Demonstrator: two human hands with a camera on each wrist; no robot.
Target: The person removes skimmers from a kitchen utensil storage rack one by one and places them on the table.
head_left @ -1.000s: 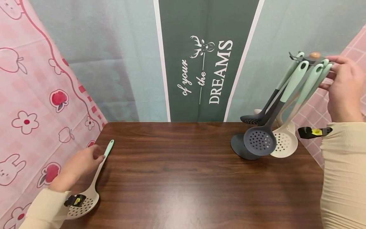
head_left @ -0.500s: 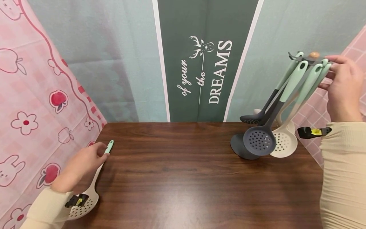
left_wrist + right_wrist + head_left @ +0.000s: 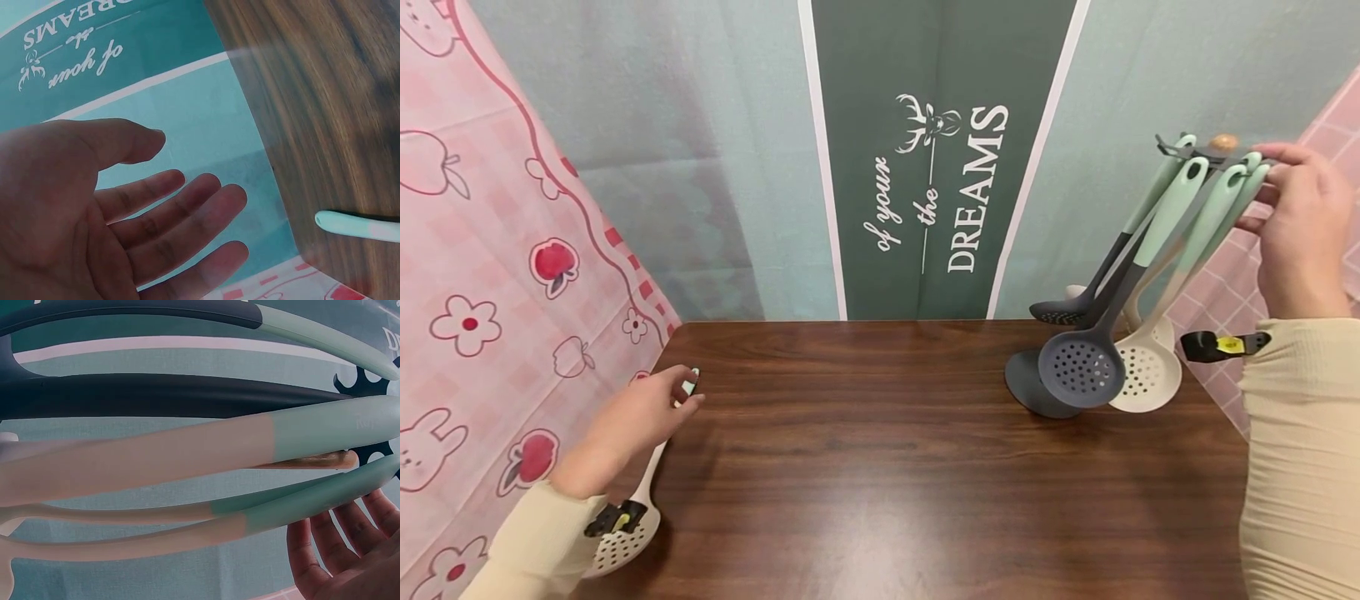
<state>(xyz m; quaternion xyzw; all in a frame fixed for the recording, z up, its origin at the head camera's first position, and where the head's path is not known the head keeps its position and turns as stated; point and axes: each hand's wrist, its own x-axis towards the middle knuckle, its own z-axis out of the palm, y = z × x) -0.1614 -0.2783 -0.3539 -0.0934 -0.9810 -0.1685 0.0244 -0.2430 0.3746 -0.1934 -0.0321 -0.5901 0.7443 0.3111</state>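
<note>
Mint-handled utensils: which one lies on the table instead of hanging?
The cream skimmer near the left hand; it alone rests on the table, while the other mint-handled utensils hang from the dark stand.

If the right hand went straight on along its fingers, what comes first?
The right hand would likely meet the mint-green handle at its fingertips, hung on the dark rack; it may already touch it.
</note>
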